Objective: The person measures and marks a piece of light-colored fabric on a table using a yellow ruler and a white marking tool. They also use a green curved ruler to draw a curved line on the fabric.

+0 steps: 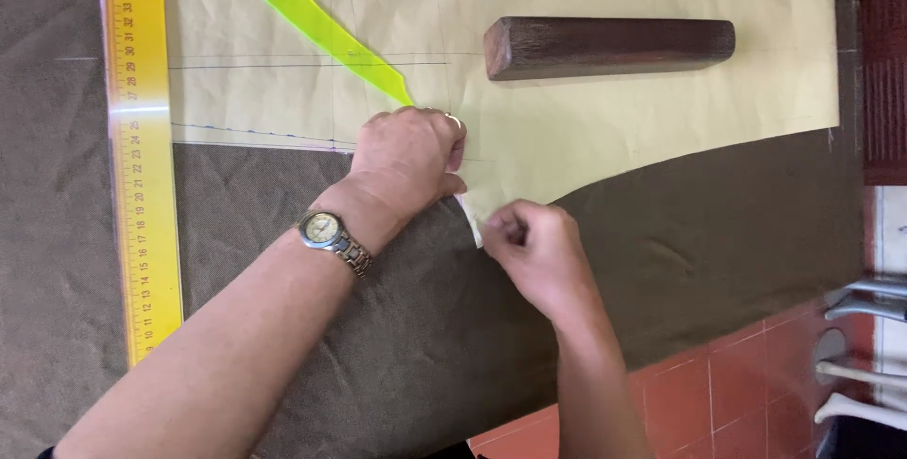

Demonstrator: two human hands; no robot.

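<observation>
Centrally, a cream paper pattern (605, 119) lies flat on dark brown fabric (709, 242) spread over the counter, its lower edge curving up toward the right. At a pointed corner of that edge the right hand (536, 253) is pinched shut on the paper, fingertips together. The left hand (408, 157), wearing a ring and a metal wristwatch (331, 237), rests fingers-down on the pattern just beside it, pressing it flat; the two hands are close together but not touching. Beyond them, a dark wooden block (609, 46) sits on the paper, and a translucent green curve ruler (316, 20) lies to its left. A long yellow straight ruler (144, 157) runs along the pattern's left edge. Red floor tiles (718, 393) show at lower right.
</observation>
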